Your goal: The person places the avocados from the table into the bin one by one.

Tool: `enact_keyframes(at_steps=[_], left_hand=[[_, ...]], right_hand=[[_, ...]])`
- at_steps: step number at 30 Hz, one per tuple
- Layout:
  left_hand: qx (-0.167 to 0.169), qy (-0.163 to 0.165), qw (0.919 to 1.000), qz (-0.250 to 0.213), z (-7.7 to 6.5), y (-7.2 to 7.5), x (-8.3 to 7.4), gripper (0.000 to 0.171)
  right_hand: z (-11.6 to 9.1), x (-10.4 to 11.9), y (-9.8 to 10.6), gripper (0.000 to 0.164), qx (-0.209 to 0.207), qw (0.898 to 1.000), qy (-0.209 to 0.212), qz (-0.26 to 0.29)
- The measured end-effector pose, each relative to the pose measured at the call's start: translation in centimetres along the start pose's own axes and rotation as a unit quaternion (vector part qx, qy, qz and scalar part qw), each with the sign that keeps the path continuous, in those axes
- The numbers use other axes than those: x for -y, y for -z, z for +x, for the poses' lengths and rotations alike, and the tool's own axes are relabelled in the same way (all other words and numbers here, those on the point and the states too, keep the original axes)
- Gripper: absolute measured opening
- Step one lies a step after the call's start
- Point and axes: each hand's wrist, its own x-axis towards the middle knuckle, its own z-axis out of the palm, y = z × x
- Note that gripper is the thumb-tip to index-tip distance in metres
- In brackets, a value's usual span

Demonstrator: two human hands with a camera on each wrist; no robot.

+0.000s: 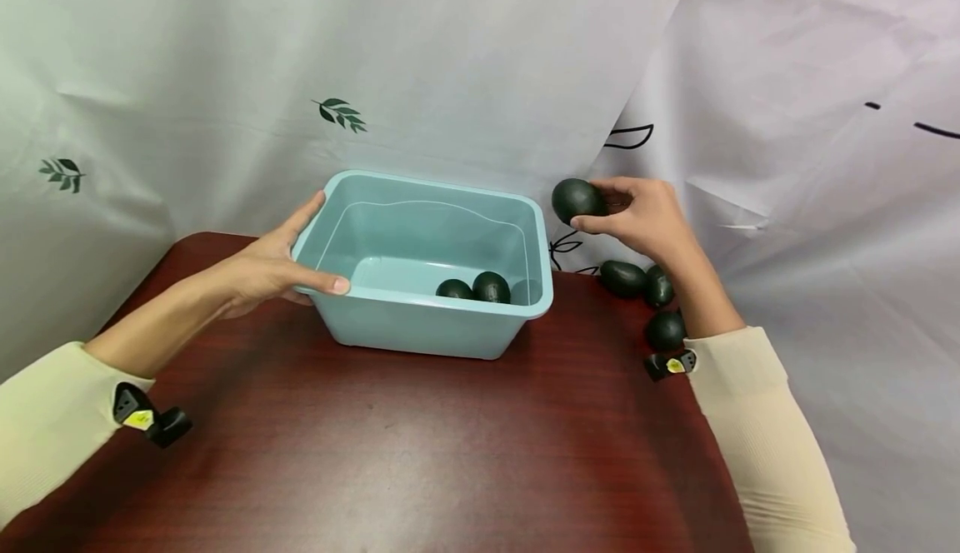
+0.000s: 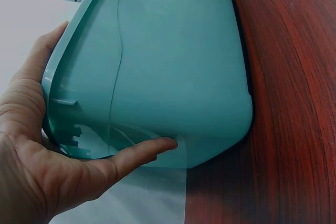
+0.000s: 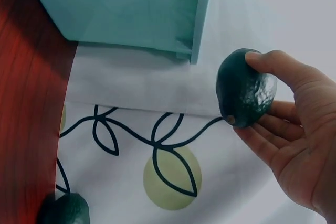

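Head view: the yellow wrist label (image 1: 139,420) is unreadable. Right of the tub (image 1: 412,328), my right hand (image 1: 641,216) pinches an avocado (image 1: 576,201); my left hand (image 1: 266,268), spread wide, touches the tub's left end; two avocados (image 1: 492,286) inside, partly hidden.

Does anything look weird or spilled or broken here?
I see nothing spilled or broken. One slightly odd thing: the loose avocados at the far right lie right by the edge of the table, so one might roll off.
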Motion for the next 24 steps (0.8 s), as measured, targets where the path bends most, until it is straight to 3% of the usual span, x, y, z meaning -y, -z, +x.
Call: enact_keyframes(at_steps=[5, 12, 24], left_hand=[[0.003, -0.002, 1.0000, -0.003, -0.1, -0.2, -0.1, 0.141], [0.002, -0.001, 1.0000, -0.005, -0.2, -0.3, -0.2, 0.141], [0.000, -0.001, 1.0000, -0.006, -0.2, -0.2, -0.1, 0.141]], right_hand=[[0.5, 0.5, -0.7, 0.060, 0.000, 1.000, 0.021, 0.019], [1.2, 1.3, -1.5, 0.059, 0.001, 0.999, 0.051, 0.004], [2.5, 2.6, -2.8, 0.061, 0.013, 0.998, 0.066, 0.001]])
